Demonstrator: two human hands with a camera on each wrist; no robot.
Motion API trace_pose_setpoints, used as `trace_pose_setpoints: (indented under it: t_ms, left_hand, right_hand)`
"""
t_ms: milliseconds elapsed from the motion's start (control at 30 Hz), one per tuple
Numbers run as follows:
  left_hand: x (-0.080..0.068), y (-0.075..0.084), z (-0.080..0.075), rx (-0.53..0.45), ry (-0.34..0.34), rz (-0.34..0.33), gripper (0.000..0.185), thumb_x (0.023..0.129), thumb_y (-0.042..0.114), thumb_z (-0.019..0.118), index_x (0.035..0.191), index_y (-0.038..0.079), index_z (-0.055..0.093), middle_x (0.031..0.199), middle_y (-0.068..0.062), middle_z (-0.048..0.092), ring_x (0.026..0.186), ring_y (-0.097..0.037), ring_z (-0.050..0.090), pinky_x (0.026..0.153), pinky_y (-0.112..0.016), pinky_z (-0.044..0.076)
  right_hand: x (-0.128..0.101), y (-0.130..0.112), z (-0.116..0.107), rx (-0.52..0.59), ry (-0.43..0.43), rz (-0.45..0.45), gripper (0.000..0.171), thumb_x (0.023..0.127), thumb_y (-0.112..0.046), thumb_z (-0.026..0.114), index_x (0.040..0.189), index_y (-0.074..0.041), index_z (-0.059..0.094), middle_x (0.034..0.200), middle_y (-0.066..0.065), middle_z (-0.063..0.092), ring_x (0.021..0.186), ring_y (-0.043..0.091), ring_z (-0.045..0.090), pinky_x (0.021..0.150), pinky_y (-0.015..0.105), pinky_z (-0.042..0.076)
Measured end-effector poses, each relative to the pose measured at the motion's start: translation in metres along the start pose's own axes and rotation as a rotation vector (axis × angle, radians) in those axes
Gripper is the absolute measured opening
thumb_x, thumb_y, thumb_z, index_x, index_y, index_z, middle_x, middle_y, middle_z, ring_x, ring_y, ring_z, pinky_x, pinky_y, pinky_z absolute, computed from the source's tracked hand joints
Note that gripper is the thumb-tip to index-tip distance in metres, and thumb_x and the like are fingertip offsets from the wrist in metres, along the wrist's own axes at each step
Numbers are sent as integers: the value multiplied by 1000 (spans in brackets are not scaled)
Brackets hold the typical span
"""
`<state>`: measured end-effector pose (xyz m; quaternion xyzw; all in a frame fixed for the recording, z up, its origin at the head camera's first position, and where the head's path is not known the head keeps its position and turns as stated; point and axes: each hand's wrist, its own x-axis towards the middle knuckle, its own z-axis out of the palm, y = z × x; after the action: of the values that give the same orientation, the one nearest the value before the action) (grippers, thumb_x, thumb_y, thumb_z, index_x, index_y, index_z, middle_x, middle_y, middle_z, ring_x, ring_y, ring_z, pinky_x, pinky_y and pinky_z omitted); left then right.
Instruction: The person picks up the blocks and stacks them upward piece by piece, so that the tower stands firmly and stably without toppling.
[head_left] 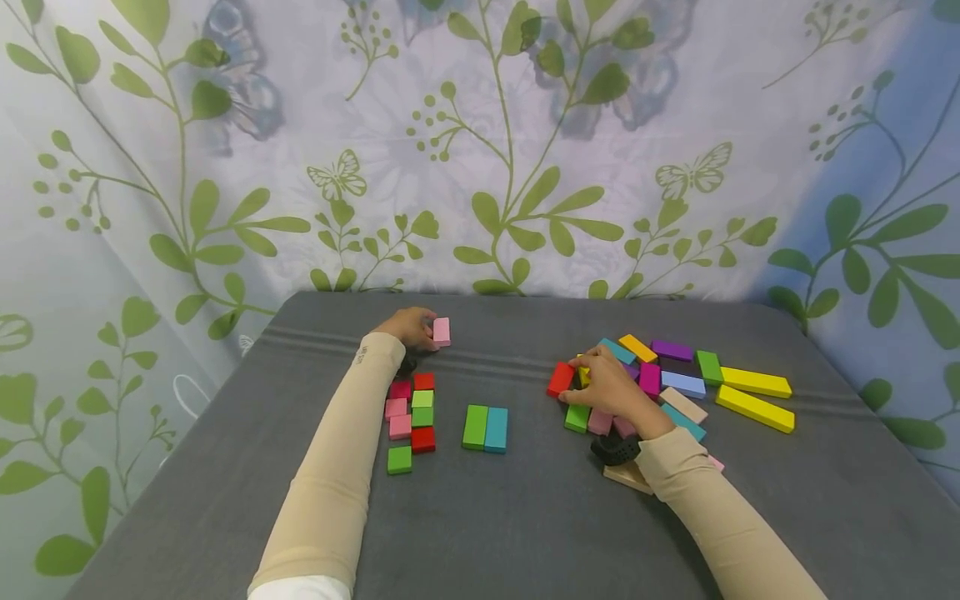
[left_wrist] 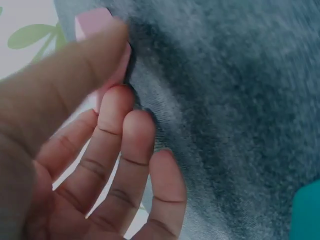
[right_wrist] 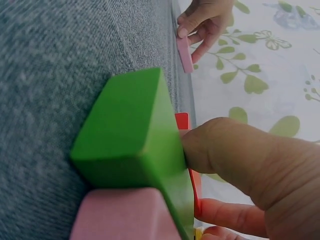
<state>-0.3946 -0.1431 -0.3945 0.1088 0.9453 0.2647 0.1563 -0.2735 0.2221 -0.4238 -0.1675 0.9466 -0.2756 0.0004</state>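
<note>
Nearest me, at about five o'clock on the table point(head_left: 525, 517), my right hand point(head_left: 611, 392) sits in the loose heap of blocks, thumb and fingers curled onto the red block point(head_left: 559, 378) at the heap's nine o'clock edge. I judge this a sorting job in mid-course: short blocks lie in a tidy double column point(head_left: 411, 421) at seven o'clock, with a green and teal pair point(head_left: 485, 427) toward the centre.

Farther off, at eleven o'clock, my left hand point(head_left: 408, 327) pinches a pink block point(head_left: 442, 331) upright on the cloth. Next, I reckon, it needs a clean release and the red block a firm lift clear of its neighbours.

The right wrist view shows a green block point(right_wrist: 135, 135) pressed by my thumb, with a pink one below, hidden from the head view. The left wrist view shows my thumb point(left_wrist: 60, 85) across that pink block point(left_wrist: 92, 20).
</note>
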Motion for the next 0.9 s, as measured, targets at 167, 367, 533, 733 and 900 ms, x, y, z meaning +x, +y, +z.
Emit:
trace_pose_setpoints:
  t_ms: [167,367,533,733,900]
  left_hand:
    - [2,-3,0,11,20,20,71,92,18,88,154,2,57,127,-16,68,116,-30,62,110,-48,49]
    - [5,-1,3,8,27,66,65,86,24,93,143,6,66,133,-15,69,125,-32,62,111,-49,49]
    - [1,10,6,22,17,155,64,86,27,93,140,5,67,136,-15,68,127,-32,63,110,-48,50]
    - [-10,26,11,36,-3,268,63,85,32,93,136,5,69,134,-13,70,124,-31,64,109,-47,52]
    - [-25,40,17,32,-25,338,63,85,33,93,137,5,69,133,-12,71,123,-31,63,108,-47,52]
  right_hand:
    - [0,0,0,-2,-3,9,60,88,-22,89,133,13,69,128,31,57,110,38,52,78,38,43]
    - [0,2,2,-5,8,-5,59,87,-22,90,131,12,70,127,31,57,109,38,54,80,39,45]
    - [1,3,1,-4,10,-28,58,87,-22,91,130,11,71,125,29,59,105,35,54,78,38,44]
    - [-3,4,-5,34,-15,-53,59,88,-24,90,132,9,70,126,27,60,98,32,59,79,41,51]
    - [-6,4,-9,59,-34,-63,61,88,-26,90,134,8,69,126,25,66,98,31,61,80,44,53]
